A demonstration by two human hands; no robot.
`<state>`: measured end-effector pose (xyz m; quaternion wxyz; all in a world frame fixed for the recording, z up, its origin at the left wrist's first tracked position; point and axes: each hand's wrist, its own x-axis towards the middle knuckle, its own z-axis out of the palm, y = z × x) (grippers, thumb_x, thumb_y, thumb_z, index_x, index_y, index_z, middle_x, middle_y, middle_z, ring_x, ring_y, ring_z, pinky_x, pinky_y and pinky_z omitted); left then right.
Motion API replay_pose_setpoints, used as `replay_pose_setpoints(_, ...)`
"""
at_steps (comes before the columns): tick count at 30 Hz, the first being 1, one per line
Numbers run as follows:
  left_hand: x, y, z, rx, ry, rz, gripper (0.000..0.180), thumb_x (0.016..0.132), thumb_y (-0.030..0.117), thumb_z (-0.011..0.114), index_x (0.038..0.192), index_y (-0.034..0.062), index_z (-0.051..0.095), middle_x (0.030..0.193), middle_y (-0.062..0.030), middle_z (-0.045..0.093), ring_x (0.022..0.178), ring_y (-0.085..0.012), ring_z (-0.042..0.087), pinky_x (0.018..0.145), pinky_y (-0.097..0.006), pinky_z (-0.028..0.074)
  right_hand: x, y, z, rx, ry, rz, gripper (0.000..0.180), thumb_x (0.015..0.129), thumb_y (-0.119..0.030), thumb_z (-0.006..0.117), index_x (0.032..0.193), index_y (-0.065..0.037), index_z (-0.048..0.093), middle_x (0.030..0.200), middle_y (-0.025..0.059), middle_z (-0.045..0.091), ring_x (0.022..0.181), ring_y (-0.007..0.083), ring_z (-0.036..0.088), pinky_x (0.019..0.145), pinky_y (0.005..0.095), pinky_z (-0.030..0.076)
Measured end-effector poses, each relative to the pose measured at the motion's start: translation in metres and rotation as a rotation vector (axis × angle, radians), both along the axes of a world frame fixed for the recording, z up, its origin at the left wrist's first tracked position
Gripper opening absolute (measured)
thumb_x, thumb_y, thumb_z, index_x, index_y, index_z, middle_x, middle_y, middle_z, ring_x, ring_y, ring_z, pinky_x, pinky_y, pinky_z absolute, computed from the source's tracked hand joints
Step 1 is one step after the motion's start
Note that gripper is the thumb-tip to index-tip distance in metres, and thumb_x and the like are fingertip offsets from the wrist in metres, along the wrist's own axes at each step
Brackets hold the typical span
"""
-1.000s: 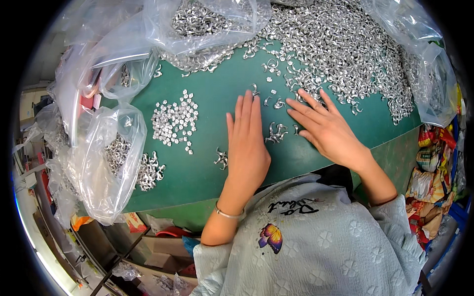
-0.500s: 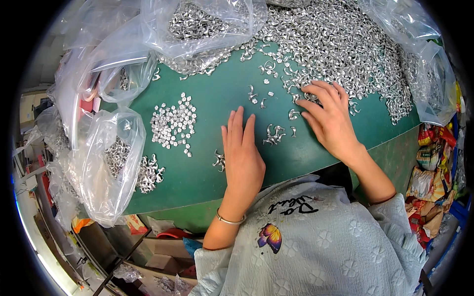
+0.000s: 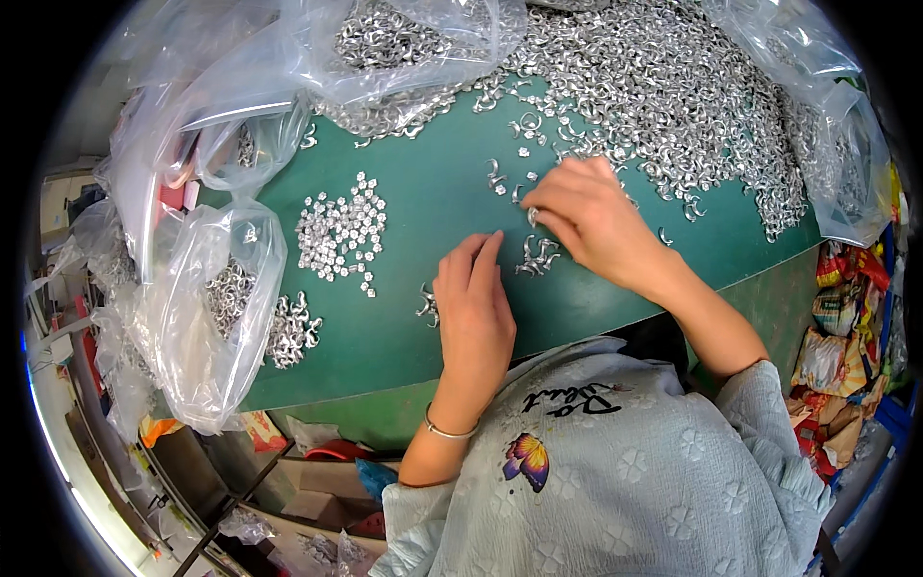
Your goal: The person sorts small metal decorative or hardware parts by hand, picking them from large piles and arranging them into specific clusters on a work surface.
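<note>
My right hand (image 3: 601, 226) is over the green table with thumb and fingertips pinched on a small curved silver metal piece (image 3: 533, 217); the fingers partly cover it. Just below those fingertips lies a little cluster of similar curved pieces (image 3: 536, 258). To the left, my left hand (image 3: 474, 317) rests low over the tabletop, fingers stretched out and slightly apart. Beside it, a few curved pieces (image 3: 427, 306) show, partly hidden by the hand. Farther left sits a patch of tiny flower-shaped silver pieces (image 3: 338, 231).
A large heap of curved silver pieces (image 3: 663, 96) spreads across the back right. Clear plastic bags (image 3: 207, 317) with metal pieces stand along the left, and others lie at the back and right. Several colourful packages (image 3: 832, 356) are beyond the table's right edge.
My right hand has moved left, away from the heap's edge, and its spread fingers have closed into a pinch. My left hand's fingers have drawn back slightly.
</note>
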<state>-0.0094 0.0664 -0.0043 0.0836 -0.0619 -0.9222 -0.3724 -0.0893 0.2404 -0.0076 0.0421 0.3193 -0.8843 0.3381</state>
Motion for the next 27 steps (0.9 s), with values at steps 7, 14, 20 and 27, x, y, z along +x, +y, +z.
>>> replay_pose_setpoints(7,0.005,-0.005,-0.002,-0.009,-0.006,0.041,0.033,0.087,-0.007,0.055,0.119,0.0008,0.060,0.113,-0.0164,0.059,0.103,-0.0327,0.057,0.092,-0.038,0.043,-0.001,0.015,0.011,-0.015,-0.142,0.026,0.008,0.083,-0.005,0.063,0.091,-0.004,0.065,0.086,0.0070,0.061,0.088,0.0256,0.056,0.081,0.0371,0.040)
replay_pose_setpoints(14,-0.002,0.001,-0.001,0.003,-0.001,0.013,0.033,0.088,-0.005,0.055,0.121,0.0015,0.059,0.115,-0.0166,0.059,0.104,-0.0323,0.057,0.092,-0.038,0.043,-0.006,0.009,0.009,0.025,0.012,-0.041,0.005,0.080,-0.004,0.064,0.085,-0.004,0.064,0.080,0.0087,0.061,0.082,0.0275,0.056,0.076,0.0387,0.041)
replay_pose_setpoints(20,-0.015,0.015,-0.005,0.073,0.047,-0.198,0.042,0.084,-0.011,0.050,0.125,-0.0027,0.054,0.127,-0.0199,0.054,0.120,-0.0367,0.051,0.101,-0.042,0.041,-0.013,0.013,0.006,-0.039,-0.042,-0.151,0.005,0.081,-0.004,0.063,0.086,-0.003,0.064,0.081,0.0099,0.063,0.083,0.0290,0.057,0.077,0.0389,0.043)
replay_pose_setpoints(27,0.002,0.023,-0.007,0.251,0.011,-0.300,0.049,0.079,-0.017,0.044,0.126,-0.0049,0.052,0.126,-0.0197,0.055,0.124,-0.0365,0.050,0.107,-0.041,0.038,-0.009,0.023,0.015,-0.129,-0.212,-0.187,0.009,0.082,-0.003,0.063,0.090,0.000,0.066,0.084,0.0122,0.065,0.077,0.0304,0.060,0.070,0.0387,0.048)
